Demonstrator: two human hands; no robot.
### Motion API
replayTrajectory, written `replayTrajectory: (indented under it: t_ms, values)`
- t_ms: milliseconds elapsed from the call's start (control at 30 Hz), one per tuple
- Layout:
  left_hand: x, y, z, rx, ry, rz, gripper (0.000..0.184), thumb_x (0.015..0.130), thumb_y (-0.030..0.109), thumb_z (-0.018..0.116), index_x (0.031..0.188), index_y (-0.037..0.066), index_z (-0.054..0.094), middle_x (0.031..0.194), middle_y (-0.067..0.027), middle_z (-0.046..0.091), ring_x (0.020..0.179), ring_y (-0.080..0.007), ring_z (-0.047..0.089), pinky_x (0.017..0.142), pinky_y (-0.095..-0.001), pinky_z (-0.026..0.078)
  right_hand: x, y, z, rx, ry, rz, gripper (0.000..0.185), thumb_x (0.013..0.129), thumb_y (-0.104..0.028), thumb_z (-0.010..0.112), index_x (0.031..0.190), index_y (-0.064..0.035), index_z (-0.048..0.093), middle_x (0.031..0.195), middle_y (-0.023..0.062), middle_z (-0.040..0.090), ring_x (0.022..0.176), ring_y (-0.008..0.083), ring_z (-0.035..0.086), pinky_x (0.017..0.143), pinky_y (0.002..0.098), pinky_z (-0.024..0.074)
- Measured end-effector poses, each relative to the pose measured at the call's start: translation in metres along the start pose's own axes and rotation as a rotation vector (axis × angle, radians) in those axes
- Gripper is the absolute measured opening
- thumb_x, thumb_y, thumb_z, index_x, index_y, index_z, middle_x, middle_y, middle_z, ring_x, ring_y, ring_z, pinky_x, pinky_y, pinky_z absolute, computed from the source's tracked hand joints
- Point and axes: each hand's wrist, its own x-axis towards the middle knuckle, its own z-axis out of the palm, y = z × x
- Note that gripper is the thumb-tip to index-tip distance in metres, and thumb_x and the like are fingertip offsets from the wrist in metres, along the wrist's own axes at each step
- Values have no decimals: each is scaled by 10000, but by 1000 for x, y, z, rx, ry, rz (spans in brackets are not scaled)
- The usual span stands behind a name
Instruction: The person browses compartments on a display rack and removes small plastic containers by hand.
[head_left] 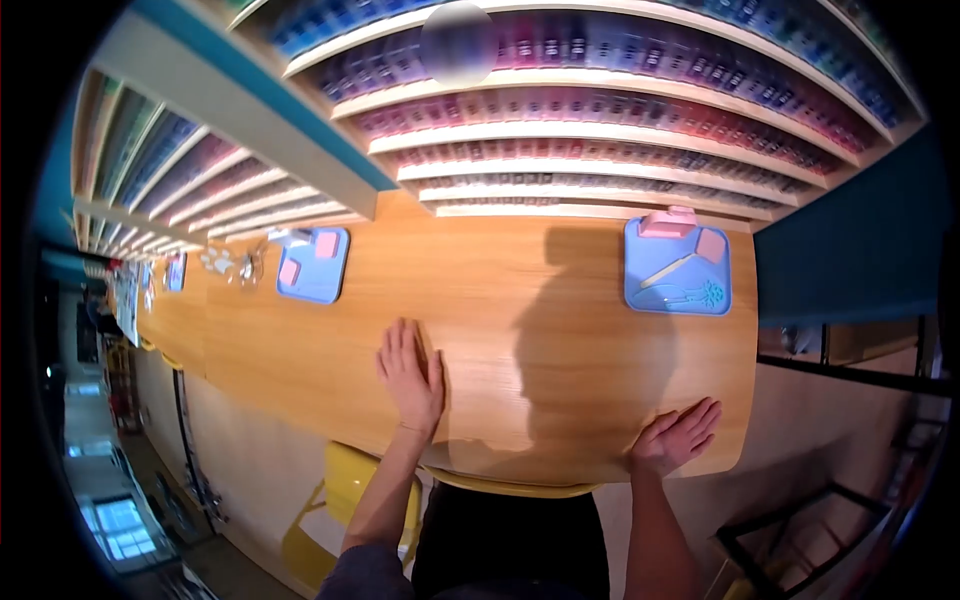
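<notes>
My left hand (408, 378) lies flat on the wooden table (470, 290), fingers stretched out and pointing away from me, nothing in it. Close to the front right edge of the table rests my right hand (678, 438), turned on its side with the fingers extended; it holds nothing either. Beyond it, at the back right, is a blue tray (640, 300). On this tray are a pink holder (668, 222), a pink square block (710, 245), a pale pen-like stick (667, 270) and turquoise tools with a flower-shaped end (710, 292).
A second blue tray (318, 288) with pink blocks stands at the back left, beside some clear objects (235, 264). Shelves (600, 135) of small coloured containers rise behind the table. A yellow chair (345, 480) is at the front left, and a dark frame (800, 520) stands at lower right.
</notes>
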Motion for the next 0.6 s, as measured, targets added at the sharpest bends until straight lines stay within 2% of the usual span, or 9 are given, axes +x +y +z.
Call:
replayTrajectory:
  t_ms: [67,100,167,333,467,567,600]
  values:
    - [-21,-18,8,97,16,-188,656,1029,334,578,1595,65,381,1654,-188,359,1546,-381,284,1246,-568,175,-3,6,8,-26,13,31,640,1063,-320,360,1611,5,296,1699,192,269,1583,346,232,1257,546,160]
    - [-30,-24,12,104,16,-207,678,1035,386,550,1608,74,363,1676,-178,327,1553,-377,269,1252,-571,164,-2,7,7,-22,23,13,640,1063,-320,360,1611,5,296,1699,192,269,1583,346,232,1257,546,160]
    - [-30,-20,10,88,17,-233,689,1030,393,552,1608,72,361,1675,-174,331,1553,-373,272,1253,-571,162,-2,3,2,-54,-70,76,636,1068,-334,363,1610,-6,304,1702,186,266,1587,337,217,1262,549,155]
    - [-32,-26,16,78,79,-223,726,1008,424,565,1599,52,365,1655,-159,375,1551,-358,285,1258,-564,160,-2,14,16,-33,-13,56,644,1067,-345,384,1614,-16,298,1700,183,269,1589,326,210,1265,550,149]
    - [-32,-25,19,59,116,-231,737,1000,433,556,1585,23,374,1652,-191,363,1553,-354,282,1259,-565,158,-1,33,18,31,-17,20,658,1064,-354,443,1620,-36,292,1700,178,267,1586,329,210,1261,548,154]
    - [-31,-24,18,38,85,-257,737,992,423,563,1573,5,383,1650,-210,355,1555,-359,276,1259,-572,153,4,47,11,93,-77,3,632,1049,-291,497,1595,-17,336,1677,213,295,1566,369,242,1257,547,175]
    - [-30,-24,16,21,91,-264,737,992,423,563,1573,5,383,1650,-210,355,1555,-359,276,1259,-572,153,8,60,9,144,-114,-106,605,1032,-225,529,1573,-5,369,1652,232,330,1551,382,271,1248,538,213]
